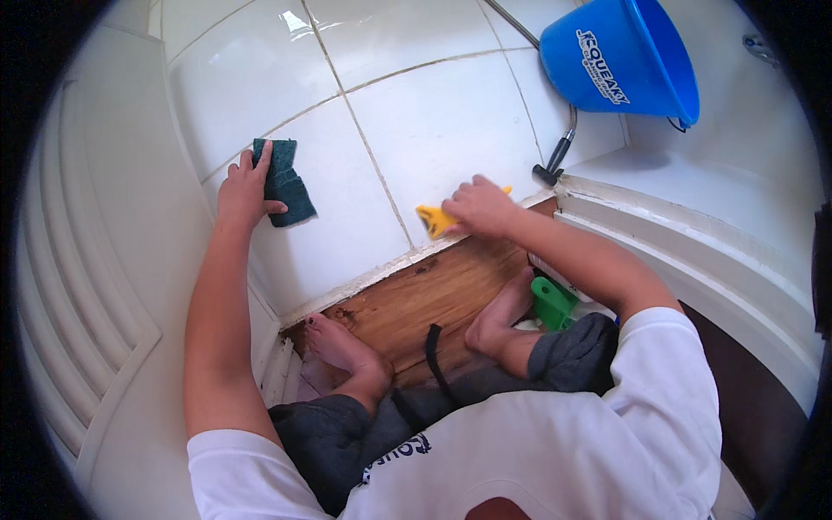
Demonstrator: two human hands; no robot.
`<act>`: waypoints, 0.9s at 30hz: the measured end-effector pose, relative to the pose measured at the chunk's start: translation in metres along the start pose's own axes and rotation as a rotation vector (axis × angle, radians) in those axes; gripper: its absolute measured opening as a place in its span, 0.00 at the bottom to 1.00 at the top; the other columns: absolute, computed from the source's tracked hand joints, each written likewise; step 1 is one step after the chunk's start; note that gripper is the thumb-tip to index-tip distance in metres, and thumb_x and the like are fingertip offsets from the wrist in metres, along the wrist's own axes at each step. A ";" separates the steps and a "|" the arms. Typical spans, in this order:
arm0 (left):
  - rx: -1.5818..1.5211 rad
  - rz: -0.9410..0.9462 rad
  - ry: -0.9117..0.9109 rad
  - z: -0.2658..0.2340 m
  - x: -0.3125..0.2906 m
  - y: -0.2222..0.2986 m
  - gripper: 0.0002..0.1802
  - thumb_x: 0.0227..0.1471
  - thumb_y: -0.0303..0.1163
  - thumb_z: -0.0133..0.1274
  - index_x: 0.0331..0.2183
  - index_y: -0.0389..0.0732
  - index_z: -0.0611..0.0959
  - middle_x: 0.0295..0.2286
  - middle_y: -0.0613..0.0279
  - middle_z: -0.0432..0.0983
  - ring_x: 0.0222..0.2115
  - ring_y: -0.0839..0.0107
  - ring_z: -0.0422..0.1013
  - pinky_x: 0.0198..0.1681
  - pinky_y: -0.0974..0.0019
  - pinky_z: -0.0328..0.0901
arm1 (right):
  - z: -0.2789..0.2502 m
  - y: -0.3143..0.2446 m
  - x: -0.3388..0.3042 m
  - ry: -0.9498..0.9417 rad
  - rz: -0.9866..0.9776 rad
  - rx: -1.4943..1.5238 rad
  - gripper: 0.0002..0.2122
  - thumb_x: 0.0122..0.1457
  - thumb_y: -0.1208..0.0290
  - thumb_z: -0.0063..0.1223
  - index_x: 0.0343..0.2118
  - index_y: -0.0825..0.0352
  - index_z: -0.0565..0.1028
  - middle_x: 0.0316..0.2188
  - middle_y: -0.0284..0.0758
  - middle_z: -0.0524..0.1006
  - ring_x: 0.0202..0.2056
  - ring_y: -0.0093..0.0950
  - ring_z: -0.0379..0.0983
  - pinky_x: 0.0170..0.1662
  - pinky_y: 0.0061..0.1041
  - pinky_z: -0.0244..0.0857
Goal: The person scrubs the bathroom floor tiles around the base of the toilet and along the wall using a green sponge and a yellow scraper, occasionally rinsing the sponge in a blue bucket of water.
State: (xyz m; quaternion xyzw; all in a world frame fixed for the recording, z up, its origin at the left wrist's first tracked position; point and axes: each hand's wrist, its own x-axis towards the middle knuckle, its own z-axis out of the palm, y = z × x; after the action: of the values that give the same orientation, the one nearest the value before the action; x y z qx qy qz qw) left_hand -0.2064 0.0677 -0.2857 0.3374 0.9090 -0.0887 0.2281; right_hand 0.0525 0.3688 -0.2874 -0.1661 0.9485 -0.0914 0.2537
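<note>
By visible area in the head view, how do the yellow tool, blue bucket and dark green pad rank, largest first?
1. Blue bucket
2. Dark green pad
3. Yellow tool, partly covered by the right hand

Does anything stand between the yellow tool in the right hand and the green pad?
Nothing visible does: only white tiles lie between the yellow tool and the green pad that the left hand touches.

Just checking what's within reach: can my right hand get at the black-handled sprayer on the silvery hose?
Probably yes: nothing visible stands between your right hand and the sprayer. That hand holds a yellow, wide-ended, plastic-looking tool, so it would likely need freeing.
</note>
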 end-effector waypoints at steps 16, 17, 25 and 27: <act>0.026 -0.004 -0.037 -0.005 -0.003 0.000 0.65 0.21 0.45 0.72 0.61 0.53 0.52 0.50 0.56 0.60 0.44 0.58 0.67 0.43 0.60 0.69 | -0.005 -0.023 0.032 -0.013 0.020 0.028 0.20 0.53 0.46 0.48 0.32 0.61 0.72 0.29 0.34 0.76 0.37 0.32 0.71 0.42 0.34 0.59; 0.041 -0.006 -0.039 -0.003 -0.005 -0.002 0.65 0.22 0.45 0.72 0.61 0.53 0.52 0.50 0.56 0.60 0.44 0.58 0.67 0.43 0.60 0.69 | -0.008 -0.015 0.025 -0.014 0.027 0.045 0.20 0.53 0.47 0.48 0.33 0.61 0.72 0.27 0.34 0.75 0.36 0.32 0.71 0.42 0.35 0.59; 0.024 0.014 -0.030 -0.007 -0.001 0.000 0.66 0.21 0.46 0.71 0.61 0.53 0.52 0.50 0.55 0.60 0.43 0.58 0.67 0.43 0.61 0.70 | -0.001 -0.046 0.038 -0.053 -0.019 0.071 0.21 0.53 0.45 0.47 0.33 0.61 0.72 0.28 0.35 0.76 0.37 0.32 0.71 0.44 0.36 0.58; 0.026 0.012 -0.014 -0.001 -0.004 0.000 0.66 0.21 0.46 0.71 0.61 0.53 0.52 0.50 0.56 0.60 0.42 0.58 0.67 0.42 0.61 0.70 | -0.003 -0.046 0.041 -0.049 -0.032 0.075 0.22 0.53 0.44 0.47 0.34 0.62 0.72 0.28 0.35 0.76 0.38 0.32 0.72 0.44 0.36 0.58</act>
State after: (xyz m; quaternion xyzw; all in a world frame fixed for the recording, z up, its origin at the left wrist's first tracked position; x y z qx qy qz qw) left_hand -0.2044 0.0657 -0.2825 0.3451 0.9042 -0.1014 0.2305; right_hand 0.0296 0.3118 -0.2919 -0.1736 0.9352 -0.1268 0.2814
